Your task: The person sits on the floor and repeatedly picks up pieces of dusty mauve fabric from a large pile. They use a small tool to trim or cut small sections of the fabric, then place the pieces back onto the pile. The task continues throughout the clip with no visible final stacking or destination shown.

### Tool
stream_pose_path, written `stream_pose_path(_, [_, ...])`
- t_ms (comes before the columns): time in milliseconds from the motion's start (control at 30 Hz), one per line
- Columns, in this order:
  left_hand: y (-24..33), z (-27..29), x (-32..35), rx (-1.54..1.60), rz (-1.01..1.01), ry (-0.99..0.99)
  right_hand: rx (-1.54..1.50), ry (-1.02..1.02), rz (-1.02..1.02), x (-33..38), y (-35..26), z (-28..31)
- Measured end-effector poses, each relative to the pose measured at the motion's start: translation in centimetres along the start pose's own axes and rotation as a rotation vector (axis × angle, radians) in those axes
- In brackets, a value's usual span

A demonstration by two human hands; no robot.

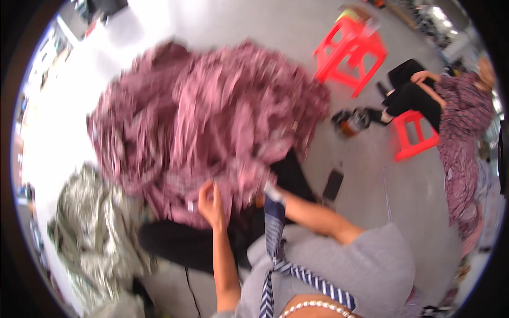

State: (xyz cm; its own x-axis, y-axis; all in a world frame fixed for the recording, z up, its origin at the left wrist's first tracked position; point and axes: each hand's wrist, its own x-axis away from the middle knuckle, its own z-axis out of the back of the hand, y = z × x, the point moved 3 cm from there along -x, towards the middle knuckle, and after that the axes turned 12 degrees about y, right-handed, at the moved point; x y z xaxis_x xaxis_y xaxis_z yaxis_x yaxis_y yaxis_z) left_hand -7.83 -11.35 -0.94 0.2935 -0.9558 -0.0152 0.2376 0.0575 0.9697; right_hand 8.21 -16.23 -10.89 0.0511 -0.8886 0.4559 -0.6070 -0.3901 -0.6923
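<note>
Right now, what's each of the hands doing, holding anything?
Left hand: closed, pinching the edge of the pink patterned fabric.
Right hand: hidden under the same fabric where the forearm runs in; grip cannot be told.

The right hand is buried under the blurred pink fabric heap [212, 122], just beside the left hand [210, 204], so its grip cannot be told.

Grey short-sleeved top [366, 265], loose at the shoulders. Forearms bare, no watch or rings visible on left hand [211, 204]. Right hand hidden under cloth. Navy strap [275, 233] with white diagonal stripes hangs down the chest. String of white beads [313, 306] at the neck.
</note>
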Motion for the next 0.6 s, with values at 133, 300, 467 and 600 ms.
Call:
stream_pose_path(133, [-2.9,1.2,2.4,0.036,-0.015,-0.095,-0.384,-0.059,-0.107,-1.9,0.0,1.8])
stream_pose_path(300, [-0.1,-0.5,4.1,-0.051,-0.138,-0.283,-0.365,0.002,-0.118,-1.8,-0.6,1.7])
stream_pose_path(467, [3.2,-1.9,4.3,-0.264,-0.554,-0.272,-0.041,0.082,-0.022,-0.3,-4.4,-1.5])
stream_pose_path(600, [0.7,-2.6,3.6,-0.261,-0.584,-0.284,0.184,0.235,-0.056,-1.1,-3.6,0.0])
